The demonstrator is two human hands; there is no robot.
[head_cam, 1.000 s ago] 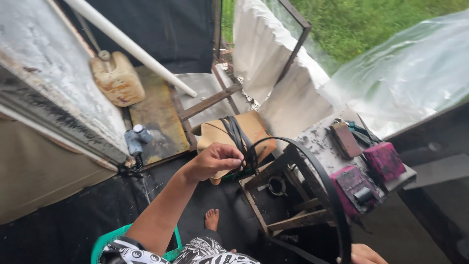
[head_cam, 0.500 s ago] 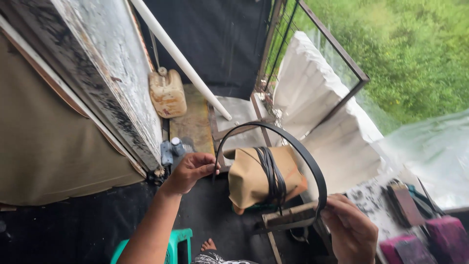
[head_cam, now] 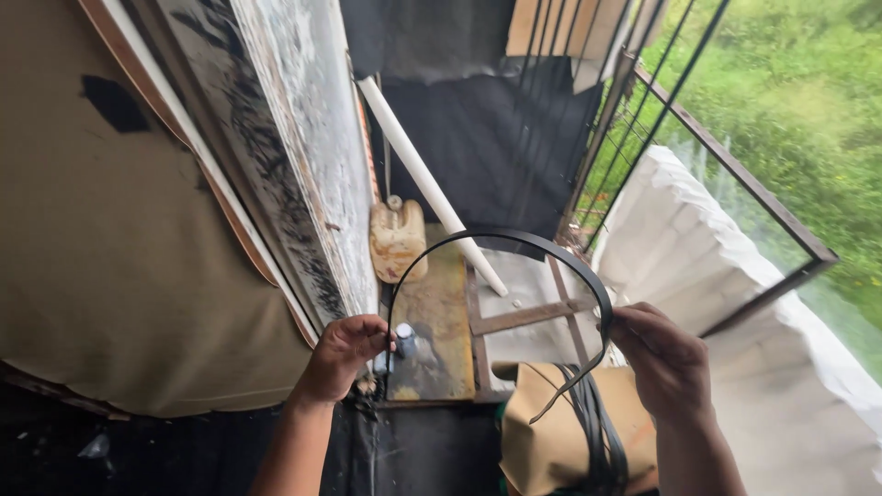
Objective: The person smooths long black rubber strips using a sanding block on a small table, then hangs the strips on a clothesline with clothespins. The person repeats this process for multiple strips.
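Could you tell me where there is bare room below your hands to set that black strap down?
The rusty flat panel between the white-painted board and the wooden slat looks bare, below the dirty jug. It is crowded by the right hand, where the tan bundle carries more straps, and by the left hand.

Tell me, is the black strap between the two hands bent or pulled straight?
Bent: the black strap arches upward between the left hand and right hand.
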